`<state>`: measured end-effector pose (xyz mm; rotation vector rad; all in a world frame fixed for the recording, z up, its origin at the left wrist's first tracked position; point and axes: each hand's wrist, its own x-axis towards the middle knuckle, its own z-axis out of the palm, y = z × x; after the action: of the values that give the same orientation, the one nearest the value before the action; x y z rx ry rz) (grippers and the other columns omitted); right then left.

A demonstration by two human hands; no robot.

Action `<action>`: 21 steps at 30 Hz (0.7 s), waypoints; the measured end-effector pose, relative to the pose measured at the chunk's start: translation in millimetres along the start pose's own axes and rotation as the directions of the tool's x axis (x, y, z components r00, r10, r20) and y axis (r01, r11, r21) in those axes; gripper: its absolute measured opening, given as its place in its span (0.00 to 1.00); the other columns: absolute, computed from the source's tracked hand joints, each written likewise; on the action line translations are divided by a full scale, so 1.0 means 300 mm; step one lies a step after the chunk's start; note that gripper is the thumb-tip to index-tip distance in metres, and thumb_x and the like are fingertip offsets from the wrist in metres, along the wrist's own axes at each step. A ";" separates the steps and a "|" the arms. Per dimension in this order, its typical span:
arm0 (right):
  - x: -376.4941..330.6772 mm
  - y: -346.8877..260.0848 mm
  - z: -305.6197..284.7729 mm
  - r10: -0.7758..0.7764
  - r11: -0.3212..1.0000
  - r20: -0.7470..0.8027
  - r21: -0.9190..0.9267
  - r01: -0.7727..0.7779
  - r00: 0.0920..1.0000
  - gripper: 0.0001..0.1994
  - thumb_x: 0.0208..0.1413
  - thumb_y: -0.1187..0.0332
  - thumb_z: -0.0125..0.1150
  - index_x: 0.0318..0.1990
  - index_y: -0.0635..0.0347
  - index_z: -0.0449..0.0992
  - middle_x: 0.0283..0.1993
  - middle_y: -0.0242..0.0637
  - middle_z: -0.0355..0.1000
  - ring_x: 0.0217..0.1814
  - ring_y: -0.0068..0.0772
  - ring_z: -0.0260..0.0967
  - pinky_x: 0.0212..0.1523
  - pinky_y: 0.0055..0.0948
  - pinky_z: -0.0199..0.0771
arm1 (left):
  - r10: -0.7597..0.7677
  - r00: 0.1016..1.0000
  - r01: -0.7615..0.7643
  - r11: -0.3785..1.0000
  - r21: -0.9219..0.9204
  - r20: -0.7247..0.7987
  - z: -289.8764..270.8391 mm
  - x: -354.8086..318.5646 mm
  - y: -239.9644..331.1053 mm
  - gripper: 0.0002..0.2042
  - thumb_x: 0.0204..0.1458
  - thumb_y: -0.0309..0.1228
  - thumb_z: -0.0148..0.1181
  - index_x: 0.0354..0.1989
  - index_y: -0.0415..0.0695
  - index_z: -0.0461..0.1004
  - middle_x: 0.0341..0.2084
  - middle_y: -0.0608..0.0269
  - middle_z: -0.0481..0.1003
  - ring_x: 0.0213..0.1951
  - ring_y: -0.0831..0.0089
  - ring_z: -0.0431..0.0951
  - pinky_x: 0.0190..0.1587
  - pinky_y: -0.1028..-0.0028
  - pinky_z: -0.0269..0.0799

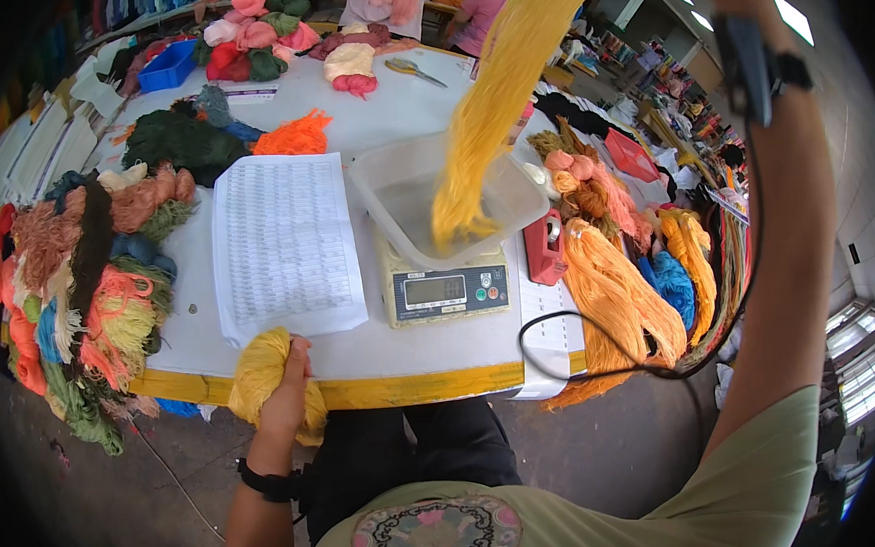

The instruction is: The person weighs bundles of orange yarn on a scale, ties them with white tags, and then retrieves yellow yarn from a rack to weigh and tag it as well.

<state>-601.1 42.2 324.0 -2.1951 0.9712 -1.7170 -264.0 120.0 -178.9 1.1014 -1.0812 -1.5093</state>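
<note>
My left hand [286, 391] grips a bundle of yellow yarn [258, 370] at the near table edge. My right arm is raised high; the right hand itself is cut off at the top of the picture. From it hangs a long skein of yellow yarn [495, 99], whose lower end dips into a clear plastic tub [397, 191]. The tub sits on a digital scale [449, 291] in the middle of the white table [387, 106]. A printed sheet of paper [281, 243] lies left of the scale.
Piles of coloured yarn [78, 285] cover the table's left side, orange and blue skeins [623, 282] the right. A red tool [544, 247] lies beside the scale. Scissors [413, 70], a blue tray [167, 65] and pink yarn balls sit at the far end, where another person stands.
</note>
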 end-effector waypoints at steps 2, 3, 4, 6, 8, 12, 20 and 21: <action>-0.189 0.079 0.165 0.214 0.977 0.038 -0.017 -0.214 0.976 0.07 0.65 0.72 0.44 0.37 0.63 0.68 0.27 0.32 0.64 0.30 0.27 0.64 0.49 0.31 0.74 | -0.004 0.999 0.005 1.000 0.012 -0.036 -0.025 -0.003 -0.003 0.07 0.61 0.33 0.55 0.34 0.44 0.73 0.17 0.76 0.63 0.19 0.88 0.58 0.21 0.84 0.52; -0.205 0.213 -0.097 0.373 0.923 0.352 -0.233 -0.305 0.859 0.16 0.68 0.67 0.43 0.56 0.69 0.67 0.53 0.44 0.71 0.58 0.34 0.68 0.63 0.33 0.65 | 0.002 1.000 -0.002 1.000 0.006 0.021 0.015 -0.002 0.002 0.07 0.61 0.34 0.54 0.34 0.44 0.73 0.17 0.76 0.63 0.19 0.88 0.58 0.21 0.84 0.52; -0.382 0.213 0.153 0.397 0.783 0.291 -0.603 -0.155 0.871 0.18 0.68 0.60 0.45 0.54 0.66 0.70 0.45 0.37 0.75 0.48 0.31 0.72 0.55 0.29 0.69 | -0.006 1.000 0.006 1.000 0.016 -0.026 -0.024 -0.012 0.001 0.07 0.61 0.34 0.54 0.34 0.44 0.73 0.17 0.76 0.63 0.19 0.88 0.58 0.21 0.84 0.52; -0.644 0.299 0.245 0.626 0.527 0.281 -0.840 -0.129 0.728 0.18 0.59 0.59 0.57 0.51 0.62 0.71 0.38 0.42 0.74 0.44 0.41 0.72 0.48 0.35 0.69 | 0.024 0.999 -0.024 1.000 0.012 -0.023 -0.017 -0.013 0.005 0.08 0.61 0.34 0.55 0.34 0.44 0.73 0.17 0.76 0.63 0.19 0.88 0.57 0.21 0.84 0.51; -0.895 0.338 0.290 0.616 0.446 0.395 -0.888 0.112 0.682 0.16 0.52 0.62 0.64 0.45 0.59 0.72 0.31 0.41 0.74 0.42 0.47 0.71 0.43 0.43 0.69 | 0.020 1.000 -0.020 1.000 0.016 -0.019 -0.019 -0.009 -0.004 0.08 0.61 0.34 0.55 0.34 0.44 0.74 0.17 0.76 0.63 0.19 0.88 0.57 0.21 0.84 0.51; -1.209 0.281 0.299 0.372 0.491 0.341 -0.862 0.129 0.863 0.14 0.50 0.68 0.66 0.44 0.59 0.72 0.37 0.41 0.72 0.37 0.42 0.71 0.39 0.39 0.70 | 0.010 0.996 -0.015 0.999 -0.050 -0.092 -0.014 -0.026 -0.006 0.08 0.60 0.34 0.57 0.33 0.44 0.74 0.17 0.76 0.64 0.19 0.88 0.58 0.21 0.83 0.50; -1.391 0.045 0.447 0.468 0.858 0.046 -0.263 -0.441 0.882 0.09 0.51 0.79 0.66 0.40 0.61 0.77 0.41 0.37 0.71 0.35 0.26 0.69 0.32 0.23 0.71 | 0.139 0.922 -0.058 0.972 -0.226 0.362 0.117 -0.259 0.242 0.11 0.59 0.32 0.58 0.44 0.37 0.73 0.35 0.63 0.74 0.37 0.77 0.74 0.40 0.79 0.71; -1.403 0.022 0.489 0.511 0.856 0.090 -0.137 -0.498 0.855 0.09 0.53 0.79 0.64 0.41 0.60 0.77 0.42 0.35 0.71 0.36 0.24 0.68 0.32 0.20 0.70 | 0.219 0.880 -0.095 0.950 -0.296 0.421 0.170 -0.271 0.258 0.15 0.59 0.31 0.58 0.50 0.35 0.72 0.44 0.57 0.75 0.47 0.72 0.77 0.49 0.75 0.73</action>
<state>-516.8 252.7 -59.9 -1.8410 1.4768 -1.2933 -287.1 193.0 -82.2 0.4677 -1.1970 -1.7616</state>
